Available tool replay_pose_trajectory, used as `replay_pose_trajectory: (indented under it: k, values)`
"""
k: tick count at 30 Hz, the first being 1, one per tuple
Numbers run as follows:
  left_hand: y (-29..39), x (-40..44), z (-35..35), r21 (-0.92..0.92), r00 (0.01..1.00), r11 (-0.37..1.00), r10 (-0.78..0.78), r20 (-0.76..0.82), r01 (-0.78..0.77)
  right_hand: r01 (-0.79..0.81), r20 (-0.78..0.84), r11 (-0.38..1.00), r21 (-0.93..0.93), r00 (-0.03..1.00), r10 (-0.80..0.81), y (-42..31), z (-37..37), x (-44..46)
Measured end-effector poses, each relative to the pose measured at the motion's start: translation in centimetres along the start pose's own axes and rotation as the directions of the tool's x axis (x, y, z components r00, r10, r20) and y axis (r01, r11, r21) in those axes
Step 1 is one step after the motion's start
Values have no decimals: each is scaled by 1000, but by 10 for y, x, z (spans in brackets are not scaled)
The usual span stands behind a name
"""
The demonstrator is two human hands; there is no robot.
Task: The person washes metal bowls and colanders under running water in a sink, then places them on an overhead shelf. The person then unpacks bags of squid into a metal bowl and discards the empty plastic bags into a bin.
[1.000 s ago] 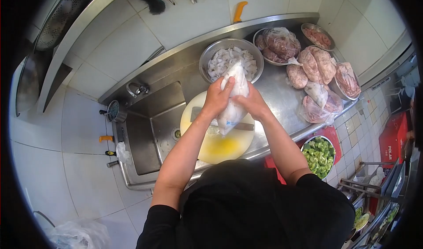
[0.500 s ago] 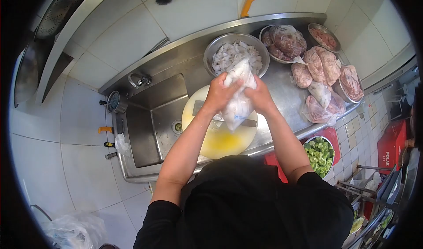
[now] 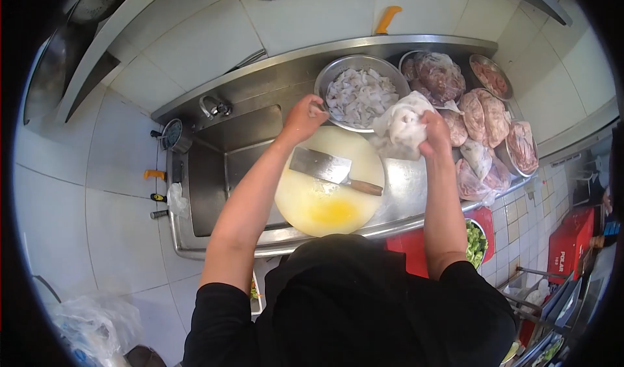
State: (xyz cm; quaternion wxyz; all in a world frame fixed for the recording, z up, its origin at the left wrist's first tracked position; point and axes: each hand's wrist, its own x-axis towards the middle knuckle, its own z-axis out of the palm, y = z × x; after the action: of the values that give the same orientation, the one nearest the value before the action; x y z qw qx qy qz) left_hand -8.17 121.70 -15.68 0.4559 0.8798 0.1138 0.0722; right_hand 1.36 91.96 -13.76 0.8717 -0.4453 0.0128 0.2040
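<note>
My right hand (image 3: 437, 133) grips a white plastic bag (image 3: 403, 123), bunched up and held over the counter, right of the cutting board. Above the board's upper left edge is my left hand (image 3: 304, 117), its fingers curled together near the rim of a steel bowl; whether anything small is in them is hidden. That bowl (image 3: 318, 101) holds white cut pieces (image 3: 361, 97). A cleaver (image 3: 322, 165) with a wooden handle lies flat on the round, yellow-stained cutting board (image 3: 299, 201).
Left of the board is a steel sink (image 3: 208, 198) with a tap (image 3: 214, 107). Bagged meat (image 3: 481, 117) and more bowls crowd the counter's right end. Below stands a bowl of green vegetables (image 3: 476, 242) by a red surface (image 3: 408, 250). A red box (image 3: 569, 247) is further right.
My hands have separated. The left let go of the bag and moved left; the right carried it to the right, where it is now crumpled. The cleaver is now fully visible.
</note>
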Motion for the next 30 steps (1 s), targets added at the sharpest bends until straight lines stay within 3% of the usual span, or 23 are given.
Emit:
replay_pose_trajectory:
  k: [1,2,3,4,6,8,10,11,13,14,16,18,20,22,24,25,27,28,30]
  values:
    - [-10,3,13,-5,1000,1000,-4,-7,4,-57,-55,993,101,996,63,6,-10,22]
    - [-22,7,30,-212,995,972,-100,22,102,-106,-109,973,203,986,130,13,-19,44]
    - [-29,8,42,-407,980,891,-186,74,200,-52,-22,968,245,998,59,23,-27,67]
    - [-29,9,46,-417,980,887,-186,73,200,-1,66,957,289,998,-19,24,-30,93]
    - [-35,-2,54,-557,946,769,-306,111,314,147,-91,975,168,987,-133,28,2,126]
    - [-45,-5,52,-502,952,810,-281,122,303,188,37,967,-172,982,-184,27,30,152]
    - [-49,-10,51,-443,959,850,-244,146,284,242,170,757,-607,970,-174,42,31,205]
    - [-49,-14,49,-430,965,864,-233,123,264,235,158,757,-610,972,-175,38,40,199]
    - [-49,-18,45,-413,972,880,-226,71,235,205,190,484,-851,979,-80,18,62,202]
    - [-52,-19,43,-419,971,876,-230,69,237,205,193,479,-854,978,-75,16,65,207]
    - [-52,-27,37,-385,972,895,-232,35,228,466,382,470,-749,884,-268,15,70,212]
    - [-45,-35,28,-379,970,899,-242,-10,220,489,435,443,-752,872,-224,10,70,214]
    - [-35,-47,17,-369,969,907,-242,-57,205,543,475,182,-820,822,-313,8,63,220]
    - [-31,-64,0,-529,949,832,-282,-139,170,528,454,139,-838,815,-360,14,47,229]
    - [-35,-89,-21,-515,929,844,-300,-218,152,382,378,-66,-922,849,-370,21,29,230]
    - [-37,-103,-32,-543,907,822,-348,-238,173,390,384,-63,-919,845,-372,27,24,230]
    - [-49,-132,-56,-604,873,779,-402,-275,168,268,248,89,-959,951,-187,41,15,228]
    - [-56,-147,-67,-636,864,758,-411,-292,146,273,252,93,-957,949,-191,55,12,228]
    - [-58,-173,-86,-685,804,715,-487,-342,142,524,469,9,-852,770,-433,89,11,232]
